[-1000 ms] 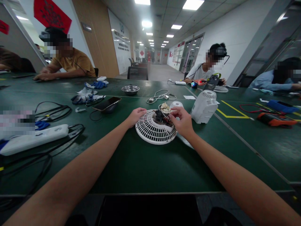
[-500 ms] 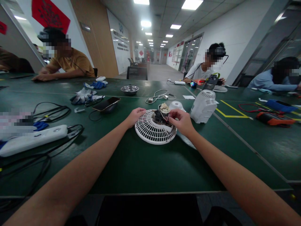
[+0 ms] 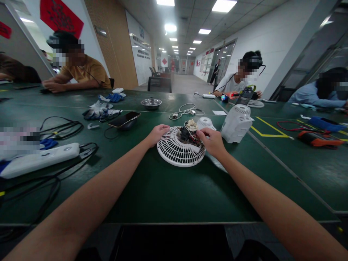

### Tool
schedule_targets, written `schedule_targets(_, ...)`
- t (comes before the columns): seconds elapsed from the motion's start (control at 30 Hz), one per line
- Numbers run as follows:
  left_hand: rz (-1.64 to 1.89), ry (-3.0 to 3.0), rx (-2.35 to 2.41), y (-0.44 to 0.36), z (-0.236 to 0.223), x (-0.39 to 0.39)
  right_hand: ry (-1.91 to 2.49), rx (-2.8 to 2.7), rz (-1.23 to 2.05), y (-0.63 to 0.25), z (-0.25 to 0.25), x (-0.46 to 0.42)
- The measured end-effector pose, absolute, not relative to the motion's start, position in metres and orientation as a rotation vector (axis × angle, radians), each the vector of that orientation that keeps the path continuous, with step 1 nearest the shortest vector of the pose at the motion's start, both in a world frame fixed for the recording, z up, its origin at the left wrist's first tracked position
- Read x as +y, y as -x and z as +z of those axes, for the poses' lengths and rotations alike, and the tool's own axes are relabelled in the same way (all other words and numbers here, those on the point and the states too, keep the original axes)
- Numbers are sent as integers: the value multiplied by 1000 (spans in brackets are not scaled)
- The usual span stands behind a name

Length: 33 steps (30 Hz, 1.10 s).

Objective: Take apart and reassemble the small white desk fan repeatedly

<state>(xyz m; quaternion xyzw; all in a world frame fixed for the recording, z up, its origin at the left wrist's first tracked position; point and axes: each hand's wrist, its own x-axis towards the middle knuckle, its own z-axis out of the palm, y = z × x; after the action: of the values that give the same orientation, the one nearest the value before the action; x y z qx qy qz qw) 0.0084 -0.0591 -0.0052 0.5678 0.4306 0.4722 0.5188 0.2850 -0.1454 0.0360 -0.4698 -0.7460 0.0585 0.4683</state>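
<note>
A round white fan grille (image 3: 174, 150) lies flat on the green table (image 3: 168, 192), with a dark motor and wires (image 3: 188, 136) exposed at its centre. My left hand (image 3: 157, 133) rests curled on the grille's far left rim, holding it. My right hand (image 3: 213, 142) is at the grille's right side, fingers pinched at the motor and its wires. A small pale part (image 3: 191, 125) sits just behind the motor.
A white fan housing (image 3: 236, 123) and a round white cap (image 3: 206, 123) stand right of the grille. A phone (image 3: 124, 120), gloves (image 3: 100, 110), a metal bowl (image 3: 151, 103), cables (image 3: 186, 110) and a white power strip (image 3: 40, 159) lie around. Other people sit at the far side.
My right hand has shifted slightly down and right along the motor; the view has drifted a little. The left hand stays on the rim.
</note>
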Motion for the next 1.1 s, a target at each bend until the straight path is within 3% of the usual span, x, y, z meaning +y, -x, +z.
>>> schedule_targets(0.53,1137,-1357,1028,-8,-6,-57,970,-1644,542,-278,36,-149)
schedule_targets(1.1,1149,-1393,1031,-9,-4,-61,987,-1678,389,-280,31,-142)
